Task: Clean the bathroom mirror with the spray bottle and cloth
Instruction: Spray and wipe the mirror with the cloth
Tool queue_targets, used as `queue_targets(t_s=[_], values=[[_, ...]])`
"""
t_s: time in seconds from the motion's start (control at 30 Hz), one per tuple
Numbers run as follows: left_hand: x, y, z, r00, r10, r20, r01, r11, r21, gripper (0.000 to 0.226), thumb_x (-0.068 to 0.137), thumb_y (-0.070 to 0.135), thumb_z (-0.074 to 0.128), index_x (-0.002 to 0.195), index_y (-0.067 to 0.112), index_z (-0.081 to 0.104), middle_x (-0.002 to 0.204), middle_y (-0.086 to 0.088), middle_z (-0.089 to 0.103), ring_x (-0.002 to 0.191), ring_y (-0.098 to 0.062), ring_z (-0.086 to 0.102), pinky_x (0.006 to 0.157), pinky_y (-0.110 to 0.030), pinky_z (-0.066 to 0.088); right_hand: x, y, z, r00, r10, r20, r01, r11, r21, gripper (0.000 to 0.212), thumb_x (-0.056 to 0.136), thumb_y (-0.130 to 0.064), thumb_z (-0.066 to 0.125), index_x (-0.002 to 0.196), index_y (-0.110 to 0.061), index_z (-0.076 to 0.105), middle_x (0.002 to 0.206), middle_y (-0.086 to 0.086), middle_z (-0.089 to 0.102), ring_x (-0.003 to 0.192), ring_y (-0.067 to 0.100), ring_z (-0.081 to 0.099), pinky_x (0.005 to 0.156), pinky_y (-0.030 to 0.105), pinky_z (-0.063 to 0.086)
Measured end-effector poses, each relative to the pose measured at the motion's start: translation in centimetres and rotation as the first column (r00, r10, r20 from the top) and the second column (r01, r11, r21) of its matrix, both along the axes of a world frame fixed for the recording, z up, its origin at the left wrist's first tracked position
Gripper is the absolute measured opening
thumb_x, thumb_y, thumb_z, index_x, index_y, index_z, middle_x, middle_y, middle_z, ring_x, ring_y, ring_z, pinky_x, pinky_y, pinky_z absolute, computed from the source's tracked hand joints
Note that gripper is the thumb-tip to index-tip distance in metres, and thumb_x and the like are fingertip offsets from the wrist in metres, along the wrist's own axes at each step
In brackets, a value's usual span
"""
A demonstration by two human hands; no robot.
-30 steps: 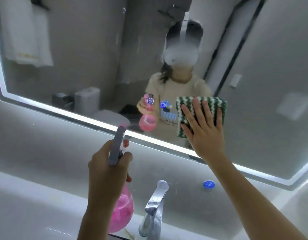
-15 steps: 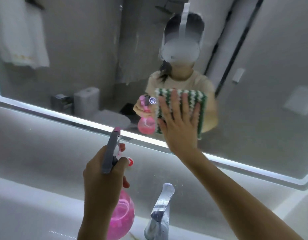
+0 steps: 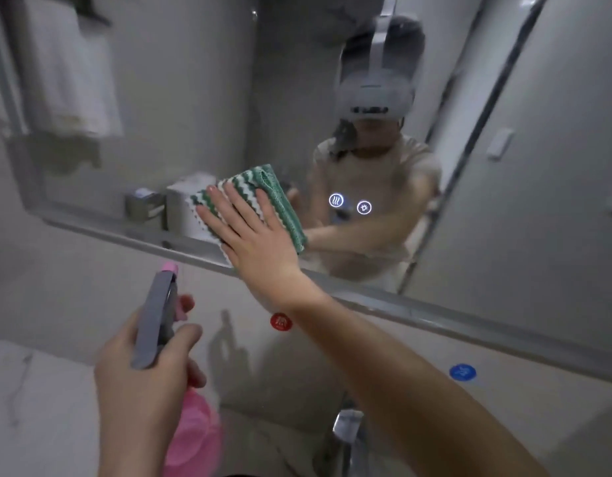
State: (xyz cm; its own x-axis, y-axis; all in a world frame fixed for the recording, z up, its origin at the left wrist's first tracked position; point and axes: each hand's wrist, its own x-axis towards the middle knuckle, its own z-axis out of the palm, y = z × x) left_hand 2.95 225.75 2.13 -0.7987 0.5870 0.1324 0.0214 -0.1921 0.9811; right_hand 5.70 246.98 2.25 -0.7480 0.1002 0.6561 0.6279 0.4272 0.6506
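The bathroom mirror fills the upper part of the view. My right hand lies flat with straight fingers on a green-and-white striped cloth, pressing it against the glass near the mirror's lower edge. My left hand grips the grey trigger head of a pink spray bottle, held upright below the mirror, nozzle toward the glass. The bottle's lower body runs out of the frame bottom.
A chrome faucet stands below my right forearm. Red and blue round stickers sit on the wall under the mirror. Two lit touch icons glow in the glass. A white counter lies at the lower left.
My right hand has slid the cloth leftward along the lower part of the mirror. The mirror's edge light has gone dark. My left hand keeps holding the bottle in about the same place.
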Motion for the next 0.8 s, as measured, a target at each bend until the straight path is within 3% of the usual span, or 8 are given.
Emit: queue_targets(t_s=[0.17, 0.33, 0.5, 0.67, 0.8], values=[[1.5, 0.1, 0.0, 0.999, -0.049, 0.016, 0.048, 0.998, 0.033, 0.027, 0.081, -0.005, 0.062, 0.080, 0.022, 0.068, 0.058, 0.005, 0.064, 0.032, -0.017, 0.043, 0.053, -0.036, 0.042, 4.0, 0.2, -1.0, 0.996, 0.039, 0.074, -0.037, 0.999, -0.025, 0.058, 0.095, -0.031, 0.051, 0.150, -0.023, 0.033, 0.156, 0.000, 0.028, 0.145, 0.020, 0.023, 0.119, 0.045, -0.005], [3.5, 0.4, 0.5, 0.992, -0.121, -0.029, 0.123, 0.991, 0.056, 0.026, 0.083, -0.004, 0.060, 0.086, 0.020, 0.068, 0.082, -0.006, 0.067, 0.041, -0.021, 0.048, 0.038, -0.025, 0.041, 13.3, 0.8, -3.0, 0.994, 0.043, 0.097, -0.041, 0.999, -0.021, 0.062, 0.090, -0.033, 0.062, 0.147, -0.027, 0.039, 0.153, -0.004, 0.034, 0.143, 0.016, 0.023, 0.120, 0.042, -0.001], [7.5, 2.0, 1.9, 0.969, -0.244, -0.023, 0.245, 0.964, 0.101, 0.020, 0.084, -0.003, 0.059, 0.088, 0.015, 0.067, 0.060, -0.006, 0.060, 0.047, -0.018, 0.052, 0.037, -0.016, 0.040, 24.3, 0.8, -1.9, 0.998, -0.009, 0.065, 0.005, 0.998, 0.060, 0.048, 0.098, -0.041, 0.047, 0.145, -0.033, 0.041, 0.152, -0.005, 0.035, 0.142, 0.015, 0.028, 0.115, 0.042, 0.017], [12.6, 3.8, 2.1, 0.921, -0.389, -0.018, 0.389, 0.919, 0.055, 0.005, 0.083, -0.006, 0.057, 0.085, -0.004, 0.062, 0.049, -0.004, 0.047, 0.045, -0.021, 0.044, 0.036, -0.019, 0.039, 33.4, 1.1, -1.0, 0.997, -0.077, -0.028, 0.079, 0.993, 0.084, 0.053, 0.099, -0.045, 0.047, 0.149, -0.033, 0.034, 0.159, -0.002, 0.021, 0.145, 0.020, 0.023, 0.116, 0.045, 0.015], [14.0, 4.8, 1.7, 0.915, -0.399, -0.056, 0.400, 0.917, -0.002, 0.026, 0.086, 0.001, 0.062, 0.071, 0.021, 0.057, 0.056, 0.000, 0.052, 0.044, -0.019, 0.048, 0.041, -0.029, 0.042, 38.6, 1.6, -2.8, 0.974, -0.147, -0.172, 0.160, 0.985, 0.065, 0.062, 0.097, -0.041, 0.048, 0.153, -0.028, 0.022, 0.161, 0.002, 0.010, 0.148, 0.024, 0.013, 0.117, 0.051, 0.012]])
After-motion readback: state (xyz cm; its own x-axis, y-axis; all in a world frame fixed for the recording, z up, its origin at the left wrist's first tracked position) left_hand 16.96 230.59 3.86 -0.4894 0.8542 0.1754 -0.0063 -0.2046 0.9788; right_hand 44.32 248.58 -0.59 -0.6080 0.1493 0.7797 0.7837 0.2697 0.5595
